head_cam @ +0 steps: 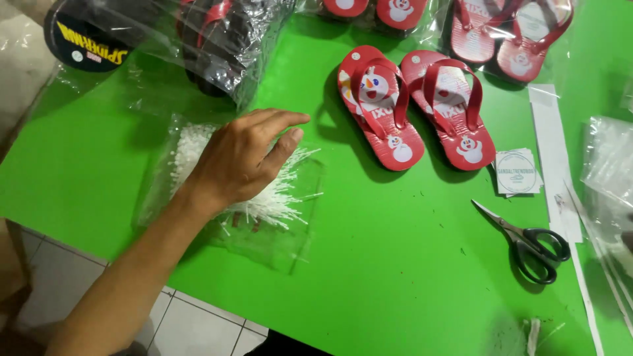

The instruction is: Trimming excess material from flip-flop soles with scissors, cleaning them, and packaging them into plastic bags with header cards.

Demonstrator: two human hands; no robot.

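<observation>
My left hand (244, 158) lies palm down on a clear plastic bag (277, 237) full of thin white plastic tag fasteners (290, 194), fingers stretched out toward the right. Whether it pinches any fastener is hidden under the palm. A pair of small red flip-flops (412, 109) with white cartoon prints lies to the right on the green table (395, 264), apart from the hand. My right hand is out of view.
Black-handled scissors (527, 240) lie at the right, near a stack of small white paper tags (517, 171) and white paper strips (554, 151). More red flip-flops in clear bags (508, 29) sit at the back. A bag of dark sandals (211, 46) is at back left.
</observation>
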